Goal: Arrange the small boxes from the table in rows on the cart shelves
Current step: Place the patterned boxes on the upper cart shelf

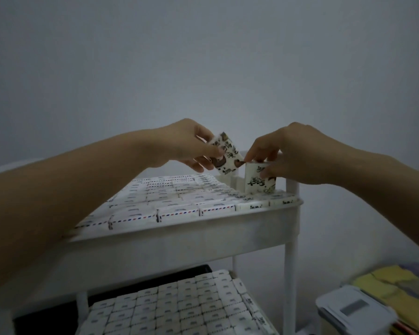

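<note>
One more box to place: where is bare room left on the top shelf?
Only the top shelf's far right corner: a gap between the packed rows and the upright box the right hand grips. Elsewhere it is crowded.

Left hand (pixel 186 143): fingers cover the near corner of the tilted box (pixel 226 151). The print on its face is too blurred to read.
Right hand (pixel 290 155): fingers hide the top and right side of the upright box (pixel 258 183). Lettering illegible.
Cart (pixel 179 233): far corner hidden behind the right hand, left corner behind the left forearm.
Both forearms run off the frame edges.
Below the right hand: white lidded container (pixel 353 310), cut by the bottom edge, label blurred. Yellow items (pixel 392 284) beside it are smeared; kind cannot be told.
Below the left hand: lower-shelf boxes (pixel 179 308), cut by the bottom edge, markings too small to read.
</note>
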The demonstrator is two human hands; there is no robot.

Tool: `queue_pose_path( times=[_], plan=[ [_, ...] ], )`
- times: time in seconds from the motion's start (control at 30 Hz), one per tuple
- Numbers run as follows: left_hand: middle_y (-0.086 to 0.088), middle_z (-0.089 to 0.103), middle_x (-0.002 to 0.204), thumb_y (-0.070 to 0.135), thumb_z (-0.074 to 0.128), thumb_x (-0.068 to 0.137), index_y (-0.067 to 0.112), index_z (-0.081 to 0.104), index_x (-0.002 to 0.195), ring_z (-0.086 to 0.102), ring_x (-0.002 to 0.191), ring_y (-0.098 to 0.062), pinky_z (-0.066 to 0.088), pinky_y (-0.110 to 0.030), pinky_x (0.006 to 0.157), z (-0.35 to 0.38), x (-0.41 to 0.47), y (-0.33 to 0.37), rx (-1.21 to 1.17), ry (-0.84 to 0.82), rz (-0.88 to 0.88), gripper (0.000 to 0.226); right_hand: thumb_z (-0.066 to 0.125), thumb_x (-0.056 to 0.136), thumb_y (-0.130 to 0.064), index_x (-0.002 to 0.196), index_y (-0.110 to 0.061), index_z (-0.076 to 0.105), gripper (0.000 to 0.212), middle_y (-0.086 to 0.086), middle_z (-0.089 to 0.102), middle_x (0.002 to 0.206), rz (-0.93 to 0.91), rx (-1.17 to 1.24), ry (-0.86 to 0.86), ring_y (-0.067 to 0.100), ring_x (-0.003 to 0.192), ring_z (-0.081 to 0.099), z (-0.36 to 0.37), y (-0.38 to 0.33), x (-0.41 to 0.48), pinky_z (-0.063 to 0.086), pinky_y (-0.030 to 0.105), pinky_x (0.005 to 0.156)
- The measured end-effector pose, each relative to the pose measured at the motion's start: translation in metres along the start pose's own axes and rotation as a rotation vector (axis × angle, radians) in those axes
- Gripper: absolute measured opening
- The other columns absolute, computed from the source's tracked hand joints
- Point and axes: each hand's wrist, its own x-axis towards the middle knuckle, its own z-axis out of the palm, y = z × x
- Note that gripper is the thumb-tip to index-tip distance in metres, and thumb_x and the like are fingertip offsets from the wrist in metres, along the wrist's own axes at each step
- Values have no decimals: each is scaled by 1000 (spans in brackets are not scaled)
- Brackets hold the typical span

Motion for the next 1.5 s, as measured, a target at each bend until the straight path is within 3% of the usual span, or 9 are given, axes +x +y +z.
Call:
queue_pose_path(
  times=[0.2,0.6,0.77,0.87,0.97,1.17,1.27,1.33,1.5],
  plan=[
    [-14,74,82,15,73,85,8,60,106,73,64,-21,58,-24,54,13,16,7,-6,75,19,26,70,86,-27,103,-34,64,19,-19,70,102,-40,-99,-76,0,93,62,15,-1,-5,46,27,91],
    [-9,74,94,16,64,91,13,63,114,72,75,-15,53,-22,60,44,27,1,129,-206,74,23,68,87,-26,99,-38,70,17,-16,71,95,-86,-76,-10,7,95,63,26,3,-7,43,37,102],
    [7,67,91,27,66,88,22,67,100,60,88,-10,45,-23,83,50,26,-6,331,-260,100,13,65,89,-22,98,-38,72,20,-22,68,92,-59,-39,2,9,103,58,25,4,-11,39,23,96],
    [10,61,91,33,58,93,23,67,99,55,92,-9,41,-24,83,54,24,-10,398,-275,91,14,61,89,-13,96,-34,70,24,-20,71,92,-50,50,60,6,91,62,29,4,-12,43,35,99],
    [5,61,109,25,49,97,17,65,105,55,109,-15,39,-30,102,59,22,-10,392,-284,97,19,52,92,-6,106,-32,66,33,-24,61,93,-1,112,158,2,90,50,34,-2,-17,37,19,87],
    [2,57,130,14,42,100,23,71,102,48,124,-16,33,-27,106,43,-4,-4,391,-235,88,30,48,86,7,101,-26,68,42,-24,57,91,-44,291,453,5,94,53,44,-36,-34,42,19,83],
    [5,66,107,10,48,95,24,71,81,57,108,-12,44,-21,91,19,-42,-1,353,-107,137,30,47,81,4,93,-24,68,37,-19,60,85,-160,416,522,4,85,55,50,-77,-49,43,15,77],
    [15,67,97,2,45,93,24,73,93,59,93,3,41,-7,72,2,-78,-1,317,17,170,36,47,79,2,87,-23,68,34,-16,63,82,-246,516,506,2,80,57,57,-109,-60,45,14,73],
    [13,68,66,-4,46,89,19,70,80,57,51,3,37,-4,50,-26,-195,-36,254,314,357,34,46,76,-1,84,-23,69,33,-14,69,83,-406,706,176,1,76,62,96,-200,-76,49,15,70]
  ],
)
